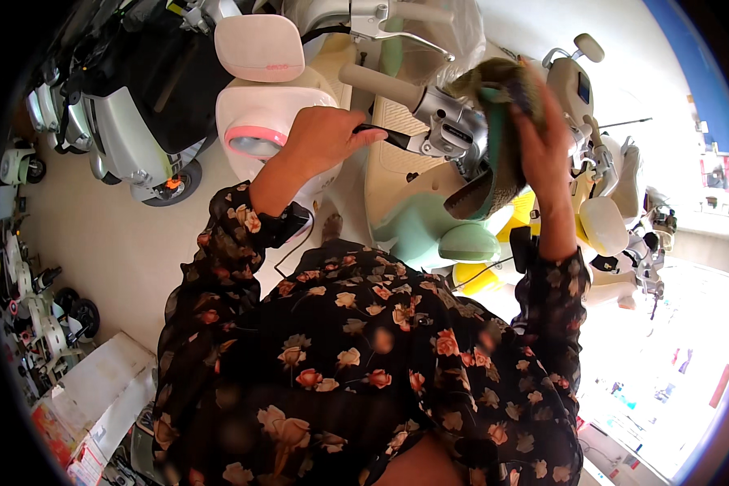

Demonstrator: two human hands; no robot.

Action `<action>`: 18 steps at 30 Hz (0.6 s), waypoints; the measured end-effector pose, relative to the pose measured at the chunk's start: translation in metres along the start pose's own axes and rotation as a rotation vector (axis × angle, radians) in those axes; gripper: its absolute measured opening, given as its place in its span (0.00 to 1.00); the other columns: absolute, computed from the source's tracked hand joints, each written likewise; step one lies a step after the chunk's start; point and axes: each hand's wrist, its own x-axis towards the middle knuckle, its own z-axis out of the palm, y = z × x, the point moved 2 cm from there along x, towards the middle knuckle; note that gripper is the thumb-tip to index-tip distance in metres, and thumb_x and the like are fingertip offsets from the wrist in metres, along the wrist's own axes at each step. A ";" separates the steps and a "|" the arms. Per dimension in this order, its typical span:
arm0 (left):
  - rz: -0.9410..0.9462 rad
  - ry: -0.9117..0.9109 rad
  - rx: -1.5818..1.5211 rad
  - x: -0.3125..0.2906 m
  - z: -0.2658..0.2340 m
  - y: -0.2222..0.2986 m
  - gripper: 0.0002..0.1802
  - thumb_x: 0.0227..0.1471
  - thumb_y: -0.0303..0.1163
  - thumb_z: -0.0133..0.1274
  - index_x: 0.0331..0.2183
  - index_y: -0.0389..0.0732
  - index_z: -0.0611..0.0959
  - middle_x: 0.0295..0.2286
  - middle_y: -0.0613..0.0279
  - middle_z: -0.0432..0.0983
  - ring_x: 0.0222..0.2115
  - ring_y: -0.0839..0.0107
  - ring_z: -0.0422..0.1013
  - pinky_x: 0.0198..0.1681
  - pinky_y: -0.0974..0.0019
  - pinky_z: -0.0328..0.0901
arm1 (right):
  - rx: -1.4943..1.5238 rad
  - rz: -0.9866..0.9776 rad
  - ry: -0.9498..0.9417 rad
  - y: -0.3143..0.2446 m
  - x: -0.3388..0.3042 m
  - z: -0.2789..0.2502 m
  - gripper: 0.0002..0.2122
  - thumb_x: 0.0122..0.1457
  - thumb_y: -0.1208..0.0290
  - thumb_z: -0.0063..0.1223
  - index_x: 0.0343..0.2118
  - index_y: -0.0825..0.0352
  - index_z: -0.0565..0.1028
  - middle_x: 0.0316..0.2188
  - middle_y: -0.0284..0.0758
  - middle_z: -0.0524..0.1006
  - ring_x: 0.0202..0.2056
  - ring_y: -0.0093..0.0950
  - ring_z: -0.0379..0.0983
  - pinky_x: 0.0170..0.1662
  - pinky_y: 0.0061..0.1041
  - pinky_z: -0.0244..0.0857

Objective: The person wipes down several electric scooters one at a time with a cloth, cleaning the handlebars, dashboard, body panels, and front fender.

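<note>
My left hand (pixel 320 139) is closed round the black-tipped brake lever (pixel 402 139) of a mint-green and cream scooter (pixel 413 212). Above that lever sticks out a beige handlebar grip (pixel 379 86), joined to a silver lever clamp (pixel 449 134). On the other side of the handlebar, my right hand (pixel 545 154) holds a brown-and-green cloth (pixel 496 166) against the middle of the bar. The cloth hangs in folds and covers part of the handlebar; its upper edge and my right fingertips are blurred.
Close by on the left stand a white-and-pink scooter (pixel 259 49) and a black-and-silver one (pixel 125 125). More scooters crowd the right, with a cream mirror (pixel 604 226) jutting out. A worn cardboard box (pixel 105 389) lies at the lower left.
</note>
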 end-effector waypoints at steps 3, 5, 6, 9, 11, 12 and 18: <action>-0.019 -0.061 -0.009 0.005 -0.001 0.001 0.28 0.58 0.54 0.50 0.22 0.38 0.79 0.19 0.52 0.73 0.24 0.50 0.70 0.27 0.53 0.62 | -0.024 -0.042 -0.267 0.031 0.017 0.043 0.23 0.65 0.58 0.45 0.62 0.57 0.65 0.47 0.48 0.77 0.47 0.47 0.75 0.52 0.38 0.67; -0.028 -0.071 -0.042 0.007 -0.005 0.001 0.27 0.59 0.53 0.50 0.22 0.38 0.80 0.20 0.52 0.73 0.25 0.51 0.71 0.28 0.53 0.63 | -0.173 -0.126 -0.296 0.051 0.034 0.061 0.22 0.66 0.55 0.43 0.59 0.60 0.67 0.43 0.50 0.76 0.43 0.50 0.74 0.49 0.40 0.66; -0.013 -0.054 -0.019 0.008 -0.008 0.003 0.26 0.59 0.53 0.50 0.24 0.39 0.81 0.21 0.53 0.74 0.26 0.52 0.71 0.28 0.53 0.63 | -0.321 -0.102 -0.342 0.061 0.040 0.062 0.23 0.66 0.53 0.42 0.57 0.63 0.68 0.39 0.51 0.76 0.41 0.50 0.73 0.48 0.40 0.66; 0.083 0.045 -0.052 0.021 -0.017 0.013 0.23 0.59 0.51 0.50 0.28 0.40 0.83 0.25 0.55 0.76 0.28 0.53 0.72 0.30 0.53 0.65 | -0.174 0.196 -0.359 0.079 0.051 0.052 0.29 0.64 0.45 0.42 0.43 0.74 0.74 0.35 0.58 0.76 0.37 0.52 0.74 0.42 0.43 0.66; 0.149 0.226 -0.183 0.030 -0.025 0.021 0.20 0.60 0.46 0.51 0.30 0.39 0.83 0.28 0.56 0.77 0.32 0.54 0.73 0.33 0.54 0.66 | -0.160 0.286 -0.342 0.078 0.053 0.042 0.31 0.63 0.43 0.43 0.37 0.76 0.76 0.33 0.59 0.77 0.37 0.54 0.74 0.42 0.44 0.66; 0.214 0.252 -0.192 0.038 -0.027 0.025 0.18 0.59 0.45 0.51 0.32 0.39 0.83 0.29 0.55 0.77 0.34 0.54 0.72 0.35 0.55 0.66 | -0.169 0.283 -0.295 0.075 0.054 0.038 0.31 0.63 0.43 0.43 0.34 0.76 0.77 0.32 0.59 0.77 0.38 0.56 0.74 0.44 0.45 0.66; 0.341 0.133 -0.062 0.083 -0.018 0.019 0.21 0.62 0.44 0.47 0.45 0.39 0.82 0.36 0.53 0.78 0.41 0.52 0.72 0.45 0.56 0.64 | -0.164 0.434 0.304 0.115 0.028 -0.066 0.32 0.61 0.41 0.44 0.36 0.74 0.80 0.33 0.56 0.79 0.40 0.50 0.77 0.45 0.41 0.68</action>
